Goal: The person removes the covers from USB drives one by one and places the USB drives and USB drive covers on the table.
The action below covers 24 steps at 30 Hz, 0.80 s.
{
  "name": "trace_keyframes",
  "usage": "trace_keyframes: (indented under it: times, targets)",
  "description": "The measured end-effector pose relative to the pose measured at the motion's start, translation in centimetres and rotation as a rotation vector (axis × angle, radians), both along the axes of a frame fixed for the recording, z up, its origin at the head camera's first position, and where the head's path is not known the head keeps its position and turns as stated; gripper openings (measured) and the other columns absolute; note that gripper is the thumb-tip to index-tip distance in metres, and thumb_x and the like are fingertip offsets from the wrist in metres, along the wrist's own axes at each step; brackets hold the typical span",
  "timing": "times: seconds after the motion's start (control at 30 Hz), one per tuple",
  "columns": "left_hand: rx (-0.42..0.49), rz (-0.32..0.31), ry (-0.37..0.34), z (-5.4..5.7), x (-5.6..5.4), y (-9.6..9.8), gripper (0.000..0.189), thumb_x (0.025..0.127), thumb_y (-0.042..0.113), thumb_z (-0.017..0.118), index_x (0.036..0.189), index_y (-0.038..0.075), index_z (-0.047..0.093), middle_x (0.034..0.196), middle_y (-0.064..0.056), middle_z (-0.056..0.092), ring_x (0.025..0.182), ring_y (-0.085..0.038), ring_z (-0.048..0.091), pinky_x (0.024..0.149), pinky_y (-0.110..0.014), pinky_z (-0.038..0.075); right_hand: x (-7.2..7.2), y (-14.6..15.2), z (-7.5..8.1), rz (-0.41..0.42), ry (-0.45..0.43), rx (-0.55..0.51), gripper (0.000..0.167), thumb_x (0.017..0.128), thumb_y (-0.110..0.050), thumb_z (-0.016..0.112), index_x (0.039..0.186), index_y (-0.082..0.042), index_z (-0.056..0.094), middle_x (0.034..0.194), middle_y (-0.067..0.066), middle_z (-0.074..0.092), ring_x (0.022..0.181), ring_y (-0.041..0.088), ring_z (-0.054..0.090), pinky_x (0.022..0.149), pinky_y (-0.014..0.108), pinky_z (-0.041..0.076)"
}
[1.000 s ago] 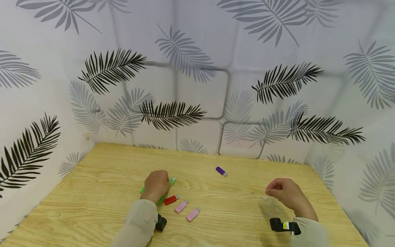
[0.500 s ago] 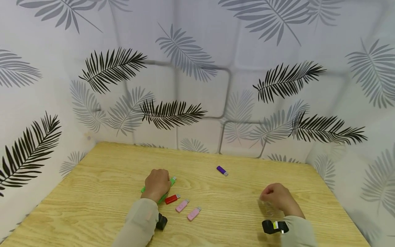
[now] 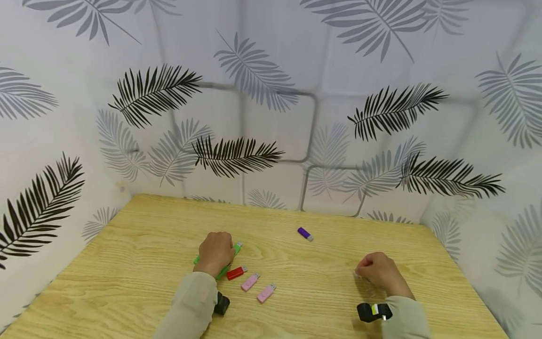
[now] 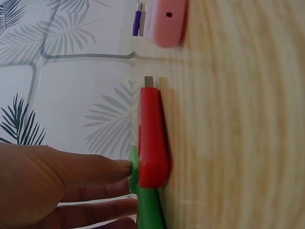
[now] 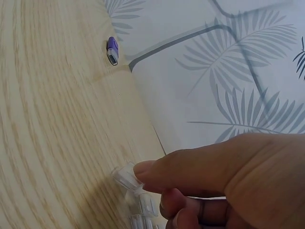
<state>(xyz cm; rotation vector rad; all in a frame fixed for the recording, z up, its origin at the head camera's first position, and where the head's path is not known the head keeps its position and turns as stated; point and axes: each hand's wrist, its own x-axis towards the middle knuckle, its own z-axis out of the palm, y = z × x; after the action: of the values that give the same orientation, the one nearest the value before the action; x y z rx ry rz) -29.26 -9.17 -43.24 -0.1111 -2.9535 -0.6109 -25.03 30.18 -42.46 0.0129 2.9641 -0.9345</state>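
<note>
My left hand (image 3: 216, 252) rests over several green USB sticks (image 3: 237, 248) on the table. In the left wrist view its thumb touches a green USB stick (image 4: 134, 174), with the fingers lying fairly straight beside it; the hand hides part of the sticks. A red USB stick (image 3: 235, 272) lies just right of this hand. My right hand (image 3: 381, 272) pinches a small clear plastic cap (image 5: 127, 176) between thumb and index finger, low over the table. Close beneath it lie more clear plastic caps (image 5: 147, 204), partly hidden by the fingers.
Two pink USB sticks (image 3: 266, 293) lie between the hands. Farther back is a purple USB stick (image 3: 305, 234). The wooden table (image 3: 313, 282) meets a leaf-patterned cloth (image 3: 271, 117) at its back and sides.
My right hand has moved left and slightly down with the clear plastic cap between its fingers, then nearly stopped. The left hand stays in place.
</note>
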Motion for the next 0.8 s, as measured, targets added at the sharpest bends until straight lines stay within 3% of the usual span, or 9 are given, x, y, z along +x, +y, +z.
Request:
trace_keyframes:
  times: [0.57,0.8]
  targets:
    - [0.023,0.009,0.011,0.09,0.13,0.01,0.043,0.086,0.011,0.072,0.051,0.014,0.048,0.045,0.004,0.035,0.045,-0.012,0.033,0.040,-0.024,0.024,-0.19,0.01,-0.10,-0.018,-0.002,0.037,0.011,0.084,-0.012,0.069,0.078,-0.004,0.067,0.068,0.001,0.059,0.065,0.018,0.053,0.061,0.034,0.044]
    - [0.024,0.009,0.000,0.09,0.24,0.07,0.039,0.086,0.010,0.072,0.052,0.013,0.051,0.047,0.002,0.041,0.047,-0.013,0.036,0.041,-0.025,0.027,-0.06,-0.10,-0.03,-0.023,-0.010,0.042,0.011,0.084,-0.013,0.069,0.078,-0.004,0.067,0.068,0.001,0.059,0.065,0.018,0.053,0.061,0.034,0.044]
